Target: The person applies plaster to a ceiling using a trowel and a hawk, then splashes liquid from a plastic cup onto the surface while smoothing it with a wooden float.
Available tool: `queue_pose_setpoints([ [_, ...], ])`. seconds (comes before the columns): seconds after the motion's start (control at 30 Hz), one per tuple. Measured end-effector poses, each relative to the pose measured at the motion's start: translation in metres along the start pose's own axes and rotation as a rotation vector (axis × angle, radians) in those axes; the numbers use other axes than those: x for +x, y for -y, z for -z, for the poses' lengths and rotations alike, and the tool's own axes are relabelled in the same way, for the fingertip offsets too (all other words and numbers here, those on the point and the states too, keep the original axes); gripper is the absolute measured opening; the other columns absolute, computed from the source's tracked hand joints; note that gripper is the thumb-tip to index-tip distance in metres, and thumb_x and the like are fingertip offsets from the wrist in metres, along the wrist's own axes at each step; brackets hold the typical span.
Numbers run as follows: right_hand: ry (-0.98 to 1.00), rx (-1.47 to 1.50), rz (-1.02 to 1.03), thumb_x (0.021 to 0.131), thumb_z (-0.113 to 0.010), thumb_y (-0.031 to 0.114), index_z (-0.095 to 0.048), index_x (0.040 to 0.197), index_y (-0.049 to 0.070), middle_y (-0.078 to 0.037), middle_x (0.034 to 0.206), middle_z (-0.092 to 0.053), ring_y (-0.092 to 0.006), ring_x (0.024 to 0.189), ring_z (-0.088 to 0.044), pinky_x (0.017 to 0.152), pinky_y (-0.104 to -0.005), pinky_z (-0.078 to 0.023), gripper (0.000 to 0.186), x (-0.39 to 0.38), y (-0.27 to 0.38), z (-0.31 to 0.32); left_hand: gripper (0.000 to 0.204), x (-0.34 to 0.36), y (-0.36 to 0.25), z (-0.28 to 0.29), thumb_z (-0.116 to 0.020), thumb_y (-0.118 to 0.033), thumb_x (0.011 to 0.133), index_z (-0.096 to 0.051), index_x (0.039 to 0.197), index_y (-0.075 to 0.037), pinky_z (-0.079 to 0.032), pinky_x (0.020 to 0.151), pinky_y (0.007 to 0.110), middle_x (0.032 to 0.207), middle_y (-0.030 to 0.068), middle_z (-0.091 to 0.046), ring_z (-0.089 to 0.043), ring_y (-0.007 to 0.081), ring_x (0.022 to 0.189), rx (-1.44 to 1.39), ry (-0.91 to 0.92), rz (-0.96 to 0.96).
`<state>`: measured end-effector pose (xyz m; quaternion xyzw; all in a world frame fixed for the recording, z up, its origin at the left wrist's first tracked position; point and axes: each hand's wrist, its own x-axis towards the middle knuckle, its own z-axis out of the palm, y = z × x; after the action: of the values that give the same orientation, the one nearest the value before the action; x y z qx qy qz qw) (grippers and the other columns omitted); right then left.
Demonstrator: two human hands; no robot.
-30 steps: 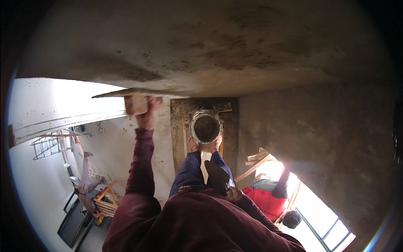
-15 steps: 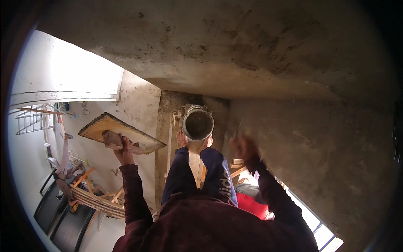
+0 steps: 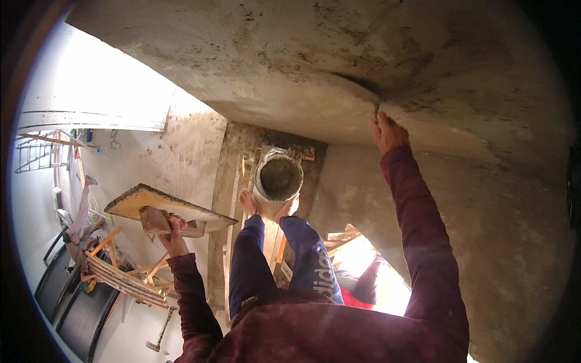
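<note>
My right hand (image 3: 388, 130) grips a trowel (image 3: 376, 104), its blade lying against the mottled plastered surface (image 3: 272, 54) across the top. My left hand (image 3: 177, 231) holds the wooden block handle (image 3: 154, 219) of a square hawk board (image 3: 132, 198), rough and mortar-crusted along its edge. By my bare feet (image 3: 250, 202) stands a round bucket (image 3: 278, 178) with grey mortar inside. I stand on narrow wooden planks (image 3: 272, 245) above the floor.
A person in red (image 3: 351, 294) is below me at the lower right, beside timber pieces (image 3: 342, 239). At the left are wooden scaffold rails (image 3: 124, 278), dark panels (image 3: 78, 314), a ladder (image 3: 36, 157) and clutter. A bright opening (image 3: 109, 66) sits at upper left.
My right hand has risen from beside my legs to put the trowel on the surface. The hawk has come away from that surface and is now lower and further left.
</note>
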<state>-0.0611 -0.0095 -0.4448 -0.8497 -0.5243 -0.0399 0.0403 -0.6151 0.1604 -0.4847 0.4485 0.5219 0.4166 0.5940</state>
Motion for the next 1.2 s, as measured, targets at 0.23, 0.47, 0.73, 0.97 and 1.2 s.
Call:
queue_pose_setpoints([
  [0.23,-0.153,0.288,-0.145,0.091,-0.057,0.026,-0.051,0.092,0.004,-0.016,0.071,-0.060,-0.0334,0.063,-0.062,0.057,-0.0426,-0.049,0.023,0.001,-0.005,0.013,0.021,0.062,0.011,-0.032,-0.067,-0.022,0.088,-0.054,0.092,-0.006,-0.039,0.057,0.028,0.077,0.0022,-0.052,-0.045,0.0111,0.062,-0.086,-0.016,-0.083],
  [0.47,-0.025,-0.017,-0.044,0.090,-0.058,0.026,-0.050,0.088,0.004,-0.015,0.069,-0.058,-0.0323,0.061,-0.061,0.054,-0.0397,-0.048,0.024,-0.006,0.007,-0.020,0.025,0.091,-0.006,-0.096,-0.065,-0.022,0.089,-0.051,0.077,-0.005,-0.039,0.055,0.030,0.073,0.0018,-0.048,-0.042,0.0118,0.059,-0.133,0.016,-0.267],
  [0.73,-0.345,0.318,-0.140,0.089,-0.060,0.022,-0.050,0.092,0.002,-0.017,0.071,-0.060,-0.0342,0.063,-0.061,0.055,-0.0384,-0.048,0.022,0.004,0.005,-0.018,0.031,0.109,-0.019,-0.147,-0.062,-0.033,0.090,-0.055,0.082,-0.004,-0.040,0.055,0.027,0.072,0.0003,-0.049,-0.041,0.0091,0.058,-0.173,0.074,-0.416],
  [0.97,-0.094,0.191,-0.152,0.091,-0.057,0.026,-0.050,0.092,0.001,-0.017,0.066,-0.056,-0.0336,0.058,-0.059,0.054,-0.0378,-0.046,0.026,-0.006,0.027,-0.054,0.039,0.135,0.011,-0.194,-0.067,-0.041,0.085,-0.054,0.088,-0.004,-0.041,0.051,0.024,0.080,0.0055,-0.056,-0.044,0.0090,0.057,-0.197,0.168,-0.439],
  [1.2,-0.469,0.377,-0.178,0.094,-0.053,0.030,-0.050,0.092,-0.002,-0.011,0.056,-0.042,-0.0167,0.048,-0.043,0.047,-0.0297,-0.039,0.033,0.005,0.007,-0.039,0.063,0.148,0.006,-0.229,-0.052,-0.062,0.086,-0.054,0.098,0.000,-0.042,0.052,0.024,0.089,0.0087,-0.056,-0.047,0.0109,0.060,-0.432,0.410,-0.492],
])
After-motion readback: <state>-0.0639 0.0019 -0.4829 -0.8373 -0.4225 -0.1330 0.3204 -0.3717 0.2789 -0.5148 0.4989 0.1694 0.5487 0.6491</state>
